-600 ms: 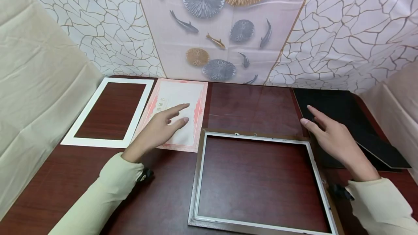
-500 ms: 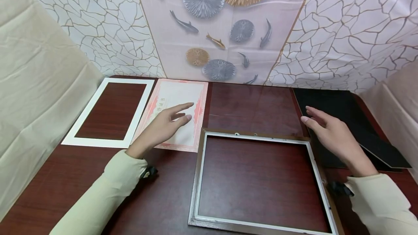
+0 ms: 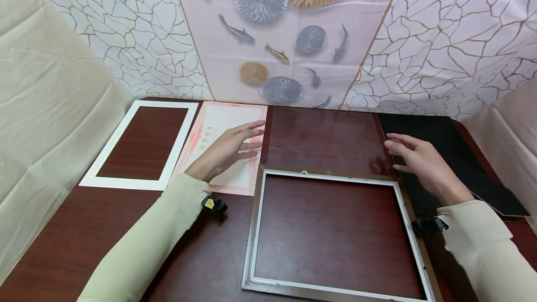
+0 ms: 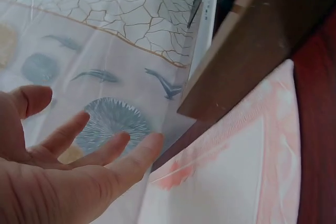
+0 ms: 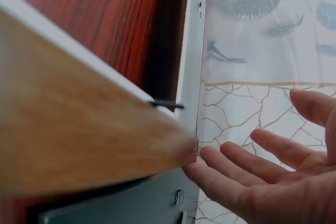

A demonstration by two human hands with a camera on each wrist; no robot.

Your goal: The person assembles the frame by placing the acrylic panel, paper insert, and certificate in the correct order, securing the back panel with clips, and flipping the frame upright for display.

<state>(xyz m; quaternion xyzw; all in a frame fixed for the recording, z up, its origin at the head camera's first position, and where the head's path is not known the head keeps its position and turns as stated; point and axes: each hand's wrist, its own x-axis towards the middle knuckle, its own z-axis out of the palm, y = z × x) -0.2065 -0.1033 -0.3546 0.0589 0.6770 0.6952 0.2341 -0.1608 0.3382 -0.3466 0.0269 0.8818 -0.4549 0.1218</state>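
A picture frame (image 3: pixel 251 234), brown outside with a silvery inner edge, lies at the front right around bare table. My left hand (image 3: pixel 226 150) hovers over a pink-bordered certificate (image 3: pixel 209 167), fingers loosely spread and holding nothing. In the left wrist view, those fingers (image 4: pixel 136 161) are apart from the frame corner (image 4: pixel 247 51). Beyond the frame's far right corner is my right hand (image 3: pixel 423 162), over black boards (image 3: pixel 436 129), also with nothing in it. The right wrist view has its loosely bent fingers (image 5: pixel 220 182) right by the frame's wood-coloured side (image 5: pixel 94 124).
A white mat with a rectangular window (image 3: pixel 86 178) lies at the far left. Between certificate and black boards is a glossy, reflective stretch (image 3: pixel 323 139) of the dark red table (image 3: pixel 54 227). Patterned cloth (image 3: pixel 268 22) hangs along the back, with pale fabric at both sides.
My left hand has moved right across the certificate, its fingers now more spread. My right hand has shifted slightly left, its fingers bending inward. The frame, mat and certificate stay put.
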